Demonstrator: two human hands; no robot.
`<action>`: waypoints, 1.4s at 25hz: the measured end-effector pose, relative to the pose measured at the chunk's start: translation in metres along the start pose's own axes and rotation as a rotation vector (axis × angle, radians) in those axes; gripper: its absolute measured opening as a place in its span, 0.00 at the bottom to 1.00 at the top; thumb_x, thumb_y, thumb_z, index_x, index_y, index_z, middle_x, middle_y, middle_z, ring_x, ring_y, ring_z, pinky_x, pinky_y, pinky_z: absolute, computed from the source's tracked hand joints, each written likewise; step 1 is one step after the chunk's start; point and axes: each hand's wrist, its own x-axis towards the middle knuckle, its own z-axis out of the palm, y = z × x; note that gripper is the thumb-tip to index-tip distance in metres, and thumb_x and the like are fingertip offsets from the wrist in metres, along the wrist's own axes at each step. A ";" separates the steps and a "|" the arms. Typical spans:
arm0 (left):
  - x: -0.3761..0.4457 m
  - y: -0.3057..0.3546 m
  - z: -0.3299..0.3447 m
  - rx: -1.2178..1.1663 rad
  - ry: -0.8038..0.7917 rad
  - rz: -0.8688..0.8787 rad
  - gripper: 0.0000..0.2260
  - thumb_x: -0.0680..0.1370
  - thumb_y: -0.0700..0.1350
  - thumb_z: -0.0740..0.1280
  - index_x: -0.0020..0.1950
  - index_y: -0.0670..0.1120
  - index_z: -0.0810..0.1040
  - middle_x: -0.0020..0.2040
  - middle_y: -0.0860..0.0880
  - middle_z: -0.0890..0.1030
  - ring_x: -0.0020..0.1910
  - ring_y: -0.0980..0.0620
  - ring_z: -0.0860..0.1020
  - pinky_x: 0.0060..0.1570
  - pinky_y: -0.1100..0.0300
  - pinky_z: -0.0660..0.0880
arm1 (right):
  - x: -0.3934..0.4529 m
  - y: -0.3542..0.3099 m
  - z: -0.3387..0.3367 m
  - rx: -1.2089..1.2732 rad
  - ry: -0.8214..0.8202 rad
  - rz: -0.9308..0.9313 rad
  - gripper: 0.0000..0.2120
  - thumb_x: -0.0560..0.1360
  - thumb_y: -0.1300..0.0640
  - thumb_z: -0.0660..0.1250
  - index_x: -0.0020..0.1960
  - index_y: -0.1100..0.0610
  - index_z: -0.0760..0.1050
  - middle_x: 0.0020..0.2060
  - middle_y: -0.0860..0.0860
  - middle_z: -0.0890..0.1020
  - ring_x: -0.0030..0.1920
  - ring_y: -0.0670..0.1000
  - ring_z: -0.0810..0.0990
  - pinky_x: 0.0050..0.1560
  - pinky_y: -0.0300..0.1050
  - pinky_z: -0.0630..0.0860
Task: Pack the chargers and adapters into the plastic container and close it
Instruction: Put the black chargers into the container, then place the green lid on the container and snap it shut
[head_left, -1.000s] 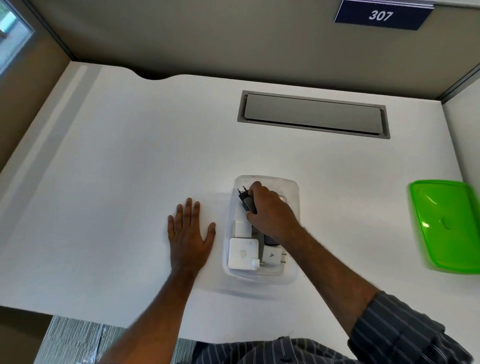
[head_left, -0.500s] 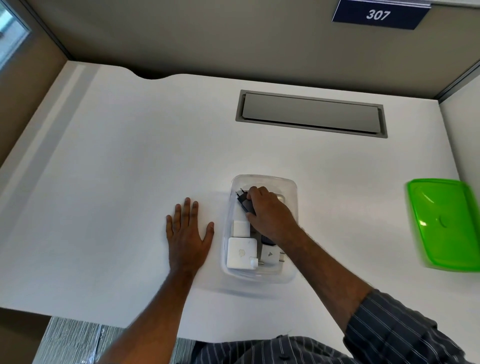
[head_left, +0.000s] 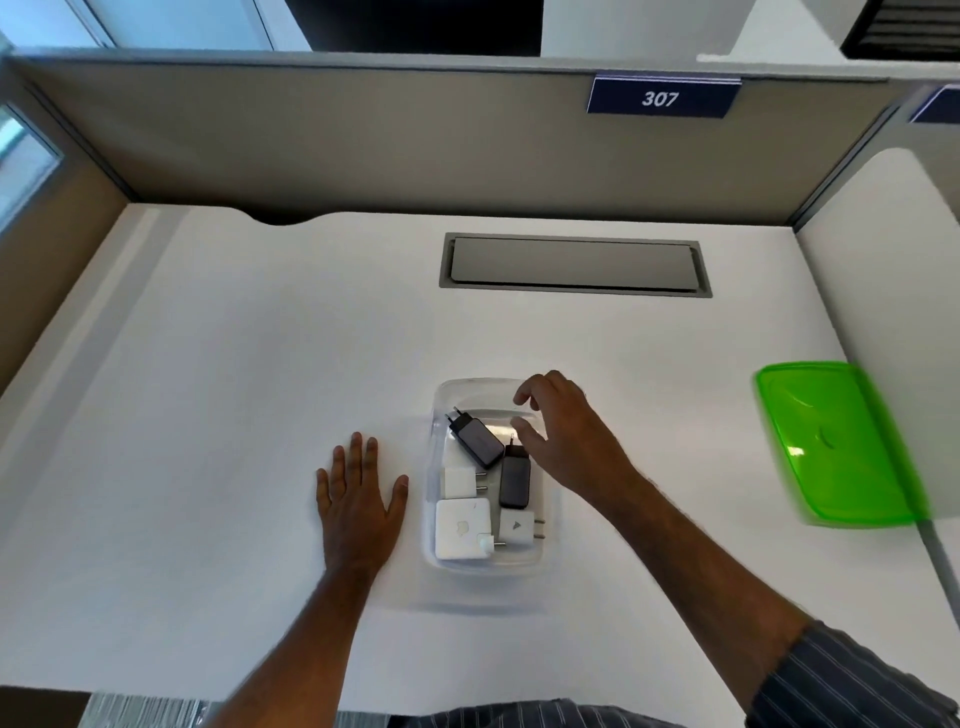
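Observation:
A clear plastic container stands on the white desk in front of me. Inside lie two black chargers, a small white adapter, a large white square charger and another white adapter. My right hand hovers over the container's far right part with loosely curled fingers, holding nothing. To the left of the container my left hand rests flat on the desk, fingers spread. The green lid lies far right on the desk.
A grey cable hatch is set into the desk behind the container. Beige partition walls close the desk at the back and left; a white side panel stands at the right, beside the lid.
My right hand has let go of the black charger and lifted up and to the right. The charger now lies in the container. The camera has tilted upward. The left hand has stayed put.

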 end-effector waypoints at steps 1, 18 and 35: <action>0.000 0.000 -0.001 -0.008 -0.006 -0.001 0.33 0.81 0.62 0.51 0.84 0.50 0.51 0.85 0.49 0.50 0.84 0.47 0.48 0.82 0.43 0.46 | -0.005 0.005 -0.005 0.013 0.027 0.007 0.10 0.77 0.54 0.68 0.57 0.49 0.71 0.50 0.44 0.72 0.53 0.46 0.72 0.47 0.42 0.76; 0.070 0.152 -0.103 -0.275 0.129 0.276 0.21 0.79 0.44 0.69 0.72 0.46 0.73 0.71 0.46 0.76 0.69 0.42 0.74 0.69 0.41 0.69 | -0.096 0.130 -0.065 0.070 0.121 0.363 0.23 0.76 0.59 0.71 0.69 0.57 0.69 0.63 0.53 0.72 0.62 0.57 0.75 0.65 0.56 0.73; 0.003 0.386 -0.011 -0.470 -0.431 0.586 0.27 0.81 0.49 0.67 0.78 0.49 0.64 0.77 0.52 0.67 0.76 0.49 0.65 0.75 0.58 0.60 | -0.171 0.248 -0.139 -0.084 0.293 0.858 0.36 0.74 0.49 0.75 0.76 0.59 0.64 0.73 0.58 0.67 0.71 0.62 0.69 0.65 0.59 0.70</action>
